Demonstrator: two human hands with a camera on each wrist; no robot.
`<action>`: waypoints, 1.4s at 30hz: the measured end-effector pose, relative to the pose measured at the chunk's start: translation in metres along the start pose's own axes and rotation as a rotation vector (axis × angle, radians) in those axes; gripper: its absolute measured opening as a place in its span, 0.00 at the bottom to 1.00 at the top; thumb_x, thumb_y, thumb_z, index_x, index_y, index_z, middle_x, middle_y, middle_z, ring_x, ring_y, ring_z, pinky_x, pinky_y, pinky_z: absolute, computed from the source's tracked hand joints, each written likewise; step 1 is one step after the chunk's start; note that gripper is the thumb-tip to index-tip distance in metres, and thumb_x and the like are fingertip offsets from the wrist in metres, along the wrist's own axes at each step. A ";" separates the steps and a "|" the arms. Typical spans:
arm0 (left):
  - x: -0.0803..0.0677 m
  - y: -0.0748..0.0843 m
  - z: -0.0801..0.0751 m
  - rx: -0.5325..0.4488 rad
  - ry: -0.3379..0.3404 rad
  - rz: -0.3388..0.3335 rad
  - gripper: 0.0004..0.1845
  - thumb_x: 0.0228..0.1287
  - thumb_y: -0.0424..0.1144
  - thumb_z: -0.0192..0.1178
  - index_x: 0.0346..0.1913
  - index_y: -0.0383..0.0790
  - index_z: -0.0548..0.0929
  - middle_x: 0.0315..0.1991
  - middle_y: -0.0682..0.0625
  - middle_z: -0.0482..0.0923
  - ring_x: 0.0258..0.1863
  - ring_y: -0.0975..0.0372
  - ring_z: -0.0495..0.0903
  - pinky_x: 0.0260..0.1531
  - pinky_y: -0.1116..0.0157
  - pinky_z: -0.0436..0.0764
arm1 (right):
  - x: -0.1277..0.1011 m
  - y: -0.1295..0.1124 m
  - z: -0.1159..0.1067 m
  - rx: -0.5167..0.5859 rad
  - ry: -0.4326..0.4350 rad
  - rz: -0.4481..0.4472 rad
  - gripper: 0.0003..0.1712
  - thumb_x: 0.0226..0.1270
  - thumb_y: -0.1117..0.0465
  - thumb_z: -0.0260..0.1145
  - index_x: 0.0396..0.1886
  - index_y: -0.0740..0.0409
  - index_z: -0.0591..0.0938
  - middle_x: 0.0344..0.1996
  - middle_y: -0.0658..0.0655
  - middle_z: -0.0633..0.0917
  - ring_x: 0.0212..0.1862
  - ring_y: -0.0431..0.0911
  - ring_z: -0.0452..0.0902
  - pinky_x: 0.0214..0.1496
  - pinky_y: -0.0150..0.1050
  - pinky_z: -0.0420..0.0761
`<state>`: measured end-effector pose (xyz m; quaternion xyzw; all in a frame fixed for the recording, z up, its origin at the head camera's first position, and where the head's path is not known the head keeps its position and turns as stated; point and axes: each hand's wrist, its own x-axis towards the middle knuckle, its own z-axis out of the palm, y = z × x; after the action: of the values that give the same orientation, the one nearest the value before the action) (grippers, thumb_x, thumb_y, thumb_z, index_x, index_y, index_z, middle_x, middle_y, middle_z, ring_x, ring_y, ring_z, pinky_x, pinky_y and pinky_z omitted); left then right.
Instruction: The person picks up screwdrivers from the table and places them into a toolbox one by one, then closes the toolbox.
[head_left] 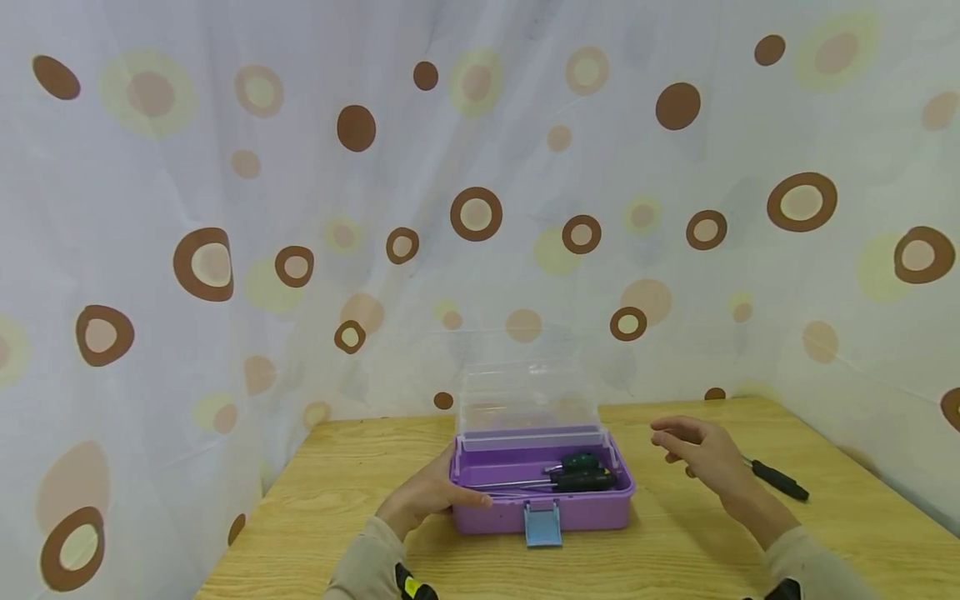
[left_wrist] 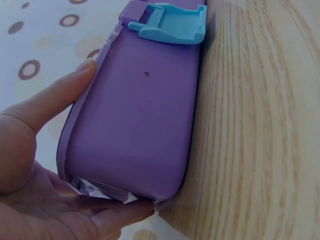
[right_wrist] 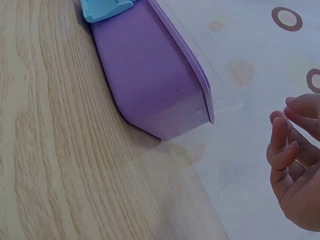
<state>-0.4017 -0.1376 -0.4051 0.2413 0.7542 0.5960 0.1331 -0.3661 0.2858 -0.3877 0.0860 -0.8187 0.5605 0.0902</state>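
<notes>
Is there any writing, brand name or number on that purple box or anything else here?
None can be read: the purple box, its blue latch, its clear lid and the screwdrivers inside show no lettering. A small yellow mark by the left sleeve is too small to read.

purple box point(head_left: 577, 510) smooth matt plastic w/ clear glossy lid point(head_left: 528, 400), table point(head_left: 750, 550) grainy wood, dotted curtain point(head_left: 300, 208) thin cloth.

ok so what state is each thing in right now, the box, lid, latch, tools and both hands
purple box: open, on the table
clear lid: raised upright
blue latch: undone, hanging down
screwdrivers in box: lying flat
screwdriver on table: lying loose
left hand: holds the box's left end
right hand: empty, fingers relaxed, off the box
</notes>
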 end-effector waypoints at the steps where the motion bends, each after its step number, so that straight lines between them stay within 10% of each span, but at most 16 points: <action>1: 0.000 0.000 0.000 0.002 0.000 0.000 0.65 0.52 0.33 0.80 0.84 0.44 0.43 0.73 0.35 0.65 0.70 0.39 0.65 0.72 0.39 0.57 | -0.001 0.002 -0.004 -0.007 0.005 0.008 0.28 0.77 0.49 0.66 0.66 0.65 0.78 0.47 0.52 0.86 0.42 0.48 0.79 0.33 0.39 0.78; 17: 0.001 -0.001 0.000 0.002 -0.010 0.013 0.65 0.52 0.33 0.79 0.84 0.44 0.42 0.73 0.35 0.65 0.70 0.39 0.65 0.72 0.39 0.56 | -0.014 0.043 -0.074 -0.082 0.167 0.020 0.26 0.76 0.43 0.65 0.61 0.54 0.83 0.41 0.33 0.84 0.40 0.34 0.80 0.37 0.36 0.83; 27: 0.000 -0.001 0.000 -0.013 -0.010 0.018 0.65 0.52 0.32 0.79 0.83 0.43 0.43 0.73 0.34 0.65 0.70 0.38 0.65 0.72 0.39 0.57 | -0.018 0.071 -0.106 -0.445 0.229 0.076 0.37 0.81 0.41 0.55 0.67 0.72 0.74 0.59 0.75 0.80 0.56 0.73 0.73 0.46 0.64 0.76; 42: 0.000 0.001 0.000 -0.014 -0.012 0.018 0.64 0.52 0.32 0.79 0.83 0.44 0.44 0.72 0.34 0.66 0.69 0.38 0.66 0.72 0.40 0.57 | -0.021 0.107 -0.123 -0.639 0.080 0.180 0.31 0.72 0.51 0.68 0.59 0.75 0.77 0.50 0.78 0.81 0.50 0.76 0.75 0.45 0.67 0.76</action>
<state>-0.4021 -0.1375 -0.4040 0.2509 0.7470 0.6009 0.1340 -0.3653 0.4401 -0.4460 -0.0411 -0.9532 0.2842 0.0948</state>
